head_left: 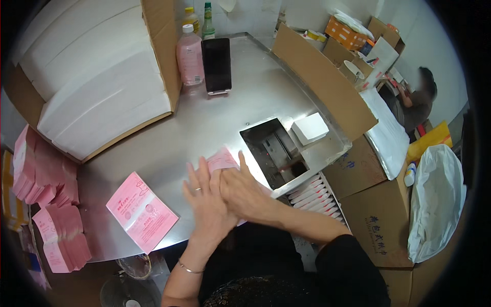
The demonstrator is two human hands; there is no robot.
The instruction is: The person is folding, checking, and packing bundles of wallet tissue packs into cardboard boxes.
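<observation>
Both hands lie flat near the middle of the frame, pressed on a pink packet [223, 159] on the steel surface [204, 123]. The left hand [207, 197] is spread, fingers straight, a ring on one of them; the right hand [244, 190] lies across it, palm down, with the thumb pointing up the frame. Neither is closed around anything: they look to be flattening or smoothing the packet rather than gripping it. Only the packet's upper edge shows past the fingers, and it sits just left of the rectangular opening [273, 151] sunk into the surface, close enough to suggest it is kept by the slot on purpose.

A second flat pink packet [141, 211] lies apart at lower left, tilted, within reach of the left hand. Further left, at the frame's edge, pink packets [46, 199] stand in loose stacks.

In the upper left, a large cardboard box [92, 71] lies open, filled with white slabs stacked tight. Below the opening, at lower centre right, a box holds rows of white-and-pink pieces [313, 193]. A small white box [310, 128] sits by the opening. At the top stand a pink bottle [190, 56] and a dark phone [217, 65] propped upright. Another person works at far upper right.
</observation>
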